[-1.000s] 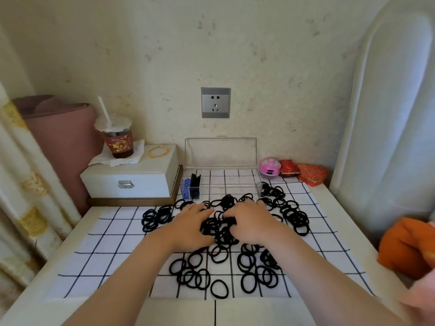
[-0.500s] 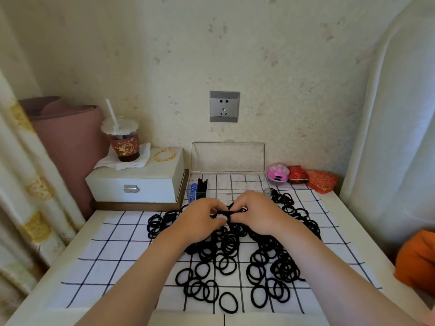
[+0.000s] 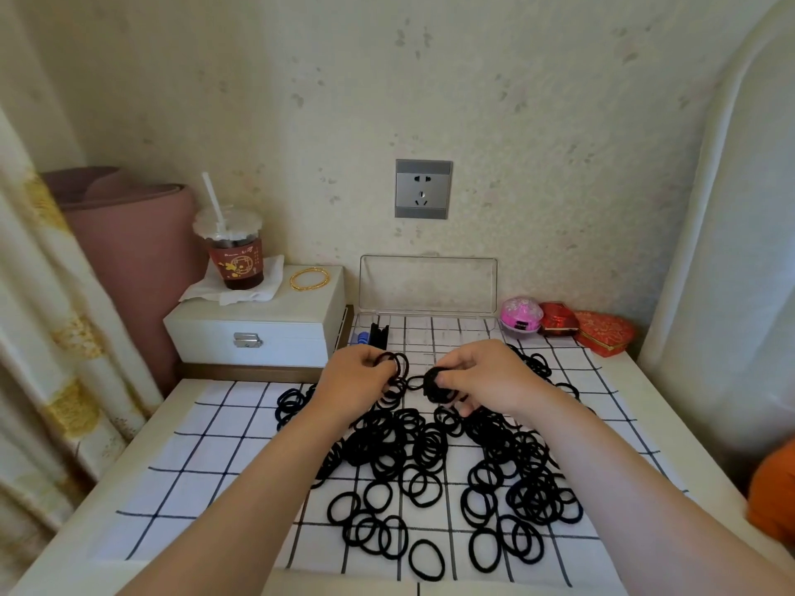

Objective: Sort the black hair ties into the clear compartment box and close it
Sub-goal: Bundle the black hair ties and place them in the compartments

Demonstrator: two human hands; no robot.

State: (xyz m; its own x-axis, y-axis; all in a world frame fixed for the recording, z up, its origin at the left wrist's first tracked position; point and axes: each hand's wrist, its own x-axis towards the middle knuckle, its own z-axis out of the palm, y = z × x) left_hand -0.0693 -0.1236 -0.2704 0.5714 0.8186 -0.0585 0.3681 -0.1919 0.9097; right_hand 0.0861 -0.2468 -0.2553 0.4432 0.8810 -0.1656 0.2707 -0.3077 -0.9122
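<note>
Holding bunched hair ties (image 3: 436,382), right hand (image 3: 486,380) hovers before open box (image 3: 430,324)

No words or numbers can be read; the drink cup (image 3: 234,255) on the white box at the table's back left corner bears gold marks, perhaps characters, too blurred to read

Orange object (image 3: 774,492): cut off by right edge, identity unclear. Curtain (image 3: 38,337): cropped at left edge. Clear compartment box (image 3: 430,324): front compartments hidden behind both hands; contents at left end too small to identify. Cup (image 3: 234,255) label: print illegible.
</note>
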